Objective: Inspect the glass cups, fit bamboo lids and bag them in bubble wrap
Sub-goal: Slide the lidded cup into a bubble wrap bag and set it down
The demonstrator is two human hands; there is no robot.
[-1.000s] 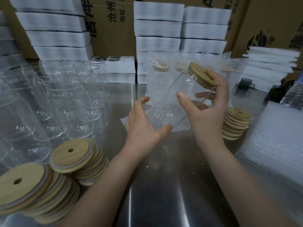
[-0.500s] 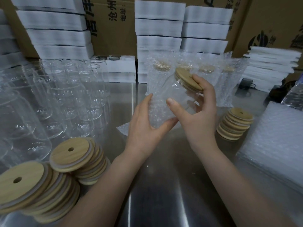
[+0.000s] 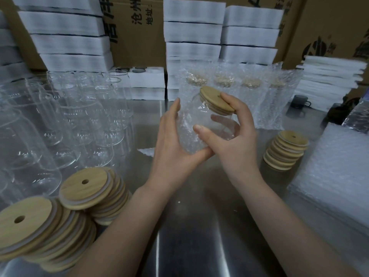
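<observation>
Stacks of white foam slabs (image 3: pixel 192 31) stand against brown cardboard boxes with black printed characters (image 3: pixel 137 37). A small dark glass mug (image 3: pixel 299 101) sits on the shiny steel table (image 3: pixel 199 226).

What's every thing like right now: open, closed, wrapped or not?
Held cup, partly inside bubble bag.
Bamboo lid, fitted on it.
Left hand, holds the bag.
Right hand, grips the cup.
Back cups, lidded, bagged.
Bare cups, unlidded, unwrapped.
Spare lids, stacked.

Steel bench (image 3: pixel 199 226): bare glass cups (image 3: pixel 65 124) @ 9–10 o'clock, lid stacks (image 3: pixel 85 188) @ 7, smaller lid stack (image 3: pixel 285 150) @ 3, bagged cups (image 3: pixel 259 96) @ 1, bubble-wrap bags (image 3: pixel 335 172) @ 4.
</observation>
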